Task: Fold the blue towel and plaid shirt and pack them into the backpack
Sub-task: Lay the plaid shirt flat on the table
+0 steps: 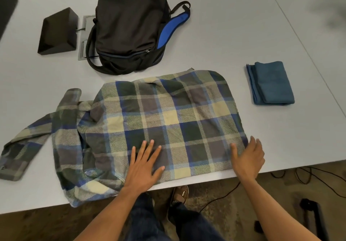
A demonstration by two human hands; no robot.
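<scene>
Plaid shirt (159,121) spread over the grey worktop (243,25) at its near edge, one sleeve trailing left. Left hand (144,165) lies flat on the cloth, fingers straight and spread. Right hand (247,158) rests at the shirt's right edge, fingers loosely bent over it; a pinch cannot be told. Blue towel (271,83) folded, apart to the right. Black backpack (129,25) behind the shirt, zip closed. No legible writing or brand anywhere.

Both forearms (277,209) are seen bare, no sleeves being visible. Dark blue denim trousers (148,220) are worn. A brown strapped sandal (180,194) with a buckle is noted on one foot.
</scene>
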